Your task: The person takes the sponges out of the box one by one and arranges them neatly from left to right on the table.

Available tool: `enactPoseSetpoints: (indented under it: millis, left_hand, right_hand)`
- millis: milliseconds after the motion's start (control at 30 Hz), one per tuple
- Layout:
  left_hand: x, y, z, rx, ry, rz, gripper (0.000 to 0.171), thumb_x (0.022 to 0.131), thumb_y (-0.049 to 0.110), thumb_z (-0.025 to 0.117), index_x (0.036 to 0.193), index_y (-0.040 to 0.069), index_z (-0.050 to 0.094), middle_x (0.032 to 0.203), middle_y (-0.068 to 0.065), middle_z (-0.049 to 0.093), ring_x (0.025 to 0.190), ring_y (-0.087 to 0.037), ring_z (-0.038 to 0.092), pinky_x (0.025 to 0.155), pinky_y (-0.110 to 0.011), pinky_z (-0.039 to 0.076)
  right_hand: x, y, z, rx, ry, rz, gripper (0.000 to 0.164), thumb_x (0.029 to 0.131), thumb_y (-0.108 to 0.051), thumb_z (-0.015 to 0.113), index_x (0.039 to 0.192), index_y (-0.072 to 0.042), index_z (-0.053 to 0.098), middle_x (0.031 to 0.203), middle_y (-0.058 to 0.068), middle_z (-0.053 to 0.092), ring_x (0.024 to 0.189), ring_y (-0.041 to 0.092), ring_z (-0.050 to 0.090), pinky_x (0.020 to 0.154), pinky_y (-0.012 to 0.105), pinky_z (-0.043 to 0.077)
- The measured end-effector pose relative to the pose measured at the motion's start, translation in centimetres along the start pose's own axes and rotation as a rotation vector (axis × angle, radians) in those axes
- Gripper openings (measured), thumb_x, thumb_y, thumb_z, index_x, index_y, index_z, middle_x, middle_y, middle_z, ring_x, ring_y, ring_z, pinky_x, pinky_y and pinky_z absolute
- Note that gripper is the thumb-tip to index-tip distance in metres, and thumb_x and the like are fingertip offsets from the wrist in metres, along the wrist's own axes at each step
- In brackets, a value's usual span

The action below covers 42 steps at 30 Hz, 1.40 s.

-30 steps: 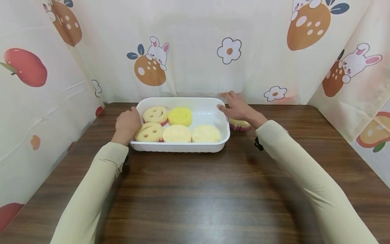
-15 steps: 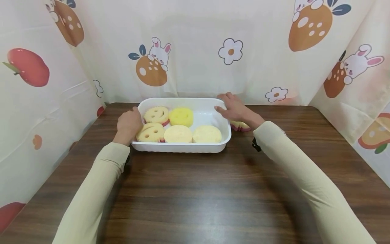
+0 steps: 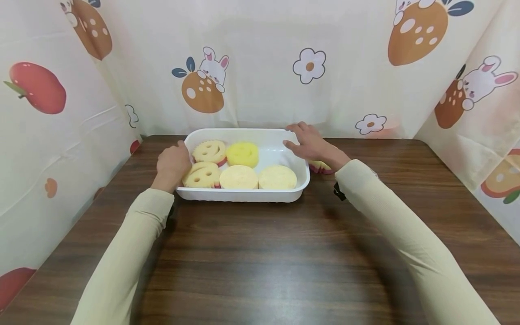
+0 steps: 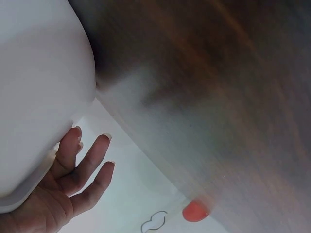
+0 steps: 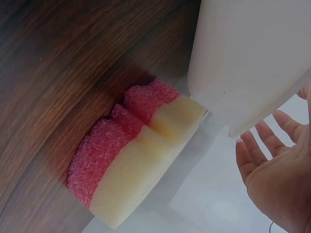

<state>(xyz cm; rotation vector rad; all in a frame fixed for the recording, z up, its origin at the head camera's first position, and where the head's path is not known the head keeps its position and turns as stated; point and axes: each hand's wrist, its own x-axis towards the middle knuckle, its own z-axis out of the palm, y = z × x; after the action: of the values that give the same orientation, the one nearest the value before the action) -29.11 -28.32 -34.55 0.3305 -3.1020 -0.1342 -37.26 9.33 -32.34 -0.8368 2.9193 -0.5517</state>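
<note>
A white rectangular tray sits at the back of the table in the head view. Inside are two smiley-face sponges with pink undersides, a yellow round sponge and two plain cream round sponges. My left hand grips the tray's left rim; the left wrist view shows its other fingers loose along the outer wall. My right hand holds the back right rim, thumb on the inner side and fingers outside. Another cream-and-pink sponge lies beside the tray's right wall, partly hidden by my right arm in the head view.
The dark wood table ends just behind the tray. A printed curtain hangs right behind it and along both sides.
My right hand has shifted a little left, further over the tray's back right rim. The left hand stays on the left rim. The whole head view has drifted slightly.
</note>
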Motion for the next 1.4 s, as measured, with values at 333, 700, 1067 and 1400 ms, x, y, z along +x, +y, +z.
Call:
enactPoseSetpoints:
  millis: [333,700,1067,1400]
  left_hand:
    - [-0.1,-0.1,0.0,0.006,0.012,0.023,0.058,0.098,0.024,0.047,0.138,-0.016,0.032,0.11,-0.037,0.06,0.098,-0.048,0.064,0.083,-0.058,0.054]
    - [0.0,-0.2,0.1,-0.005,0.021,0.018,0.057,0.097,0.025,0.049,0.136,-0.014,0.034,0.111,-0.036,0.06,0.097,-0.048,0.064,0.081,-0.058,0.054]
    - [0.1,-0.2,0.1,-0.005,0.025,0.006,0.058,0.097,0.025,0.05,0.137,-0.014,0.034,0.109,-0.036,0.06,0.096,-0.048,0.064,0.08,-0.056,0.055]
    - [0.0,-0.1,-0.1,-0.015,0.008,-0.002,0.057,0.097,0.024,0.05,0.137,-0.013,0.034,0.11,-0.035,0.06,0.096,-0.046,0.064,0.081,-0.056,0.055]
  right_hand:
    - [0.3,-0.5,0.3,-0.008,-0.01,-0.002,0.059,0.101,-0.042,0.051,0.15,-0.011,0.036,0.147,0.019,0.041,0.138,0.038,0.036,0.116,0.056,0.031]
    - [0.5,-0.8,0.2,-0.01,-0.013,-0.024,0.059,0.1,-0.04,0.052,0.149,-0.01,0.037,0.147,0.02,0.042,0.136,0.038,0.037,0.114,0.055,0.032]
    - [0.9,-1.3,-0.5,-0.002,-0.036,-0.024,0.06,0.101,-0.041,0.051,0.151,-0.011,0.035,0.15,0.018,0.037,0.137,0.036,0.035,0.116,0.054,0.031]
    - [1.2,-1.7,-0.6,0.001,-0.054,-0.046,0.058,0.102,-0.039,0.05,0.149,-0.01,0.036,0.149,0.018,0.039,0.136,0.036,0.036,0.116,0.054,0.031]
